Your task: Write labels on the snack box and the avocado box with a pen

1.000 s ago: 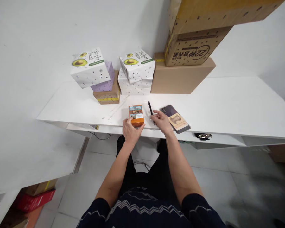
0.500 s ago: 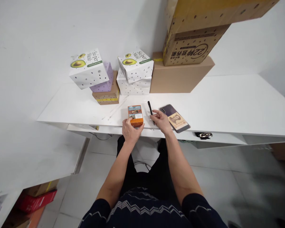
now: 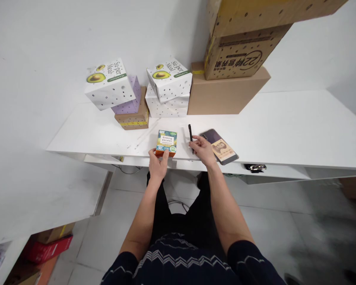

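A small teal and yellow box (image 3: 167,139) with a white "Binking" label and an orange lower side is at the front edge of the white desk. My left hand (image 3: 158,165) grips it from the near side, thumb on its front and fingers around its left. A black pen (image 3: 190,133) stands nearly upright in my right hand (image 3: 204,151), pinched between thumb and fingers. Just right of that hand lies a smartphone (image 3: 222,149) in a clear case, with a tan card picture on its back.
White avocado-printed boxes (image 3: 169,81) are stacked at the back, beside a left stack with a purple box (image 3: 130,99) and a small carton (image 3: 133,120). Large cardboard boxes (image 3: 225,93) rise at the back right. A dark metallic object (image 3: 255,168) sits in the shelf under the desk (image 3: 284,138).
The small box has been turned in my left hand: its orange picture side has given way to the teal labelled side. My right hand keeps the pen, shifted slightly.
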`<action>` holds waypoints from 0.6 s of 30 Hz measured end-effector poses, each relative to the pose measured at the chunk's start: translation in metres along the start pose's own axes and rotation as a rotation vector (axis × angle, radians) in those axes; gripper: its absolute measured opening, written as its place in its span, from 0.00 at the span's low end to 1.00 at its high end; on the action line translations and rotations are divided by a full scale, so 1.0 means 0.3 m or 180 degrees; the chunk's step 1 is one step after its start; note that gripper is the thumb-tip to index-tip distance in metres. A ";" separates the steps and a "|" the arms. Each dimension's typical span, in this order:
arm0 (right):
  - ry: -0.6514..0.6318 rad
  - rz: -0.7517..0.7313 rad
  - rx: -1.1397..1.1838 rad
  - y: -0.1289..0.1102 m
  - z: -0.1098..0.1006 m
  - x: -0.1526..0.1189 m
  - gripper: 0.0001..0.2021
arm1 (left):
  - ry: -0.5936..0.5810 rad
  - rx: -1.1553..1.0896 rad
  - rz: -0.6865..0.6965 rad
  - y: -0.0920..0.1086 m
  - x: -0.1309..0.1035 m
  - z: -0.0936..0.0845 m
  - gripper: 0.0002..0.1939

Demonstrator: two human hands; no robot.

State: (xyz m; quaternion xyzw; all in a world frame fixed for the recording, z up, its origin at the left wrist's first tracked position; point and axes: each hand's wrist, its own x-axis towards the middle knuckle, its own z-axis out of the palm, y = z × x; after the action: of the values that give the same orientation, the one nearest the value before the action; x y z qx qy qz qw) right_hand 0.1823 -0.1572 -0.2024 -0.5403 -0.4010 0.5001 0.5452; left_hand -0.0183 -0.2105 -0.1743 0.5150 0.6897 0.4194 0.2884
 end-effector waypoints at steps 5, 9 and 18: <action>0.0003 0.0027 -0.0023 0.000 -0.003 0.000 0.26 | -0.0154 0.0951 -0.0037 0.008 -0.007 -0.003 0.27; -0.0003 0.0024 -0.0019 0.001 -0.002 0.001 0.27 | -0.0048 0.1169 0.0153 -0.001 -0.006 0.013 0.28; 0.0026 -0.0021 -0.0005 0.009 -0.002 0.002 0.28 | -0.0029 0.1224 0.0516 0.001 -0.013 0.018 0.24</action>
State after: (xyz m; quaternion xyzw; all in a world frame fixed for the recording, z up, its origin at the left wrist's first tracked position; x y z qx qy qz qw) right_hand 0.1827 -0.1570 -0.2050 -0.5413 -0.4010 0.4958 0.5481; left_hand -0.0125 -0.2125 -0.1767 0.6163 0.7120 0.2995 0.1532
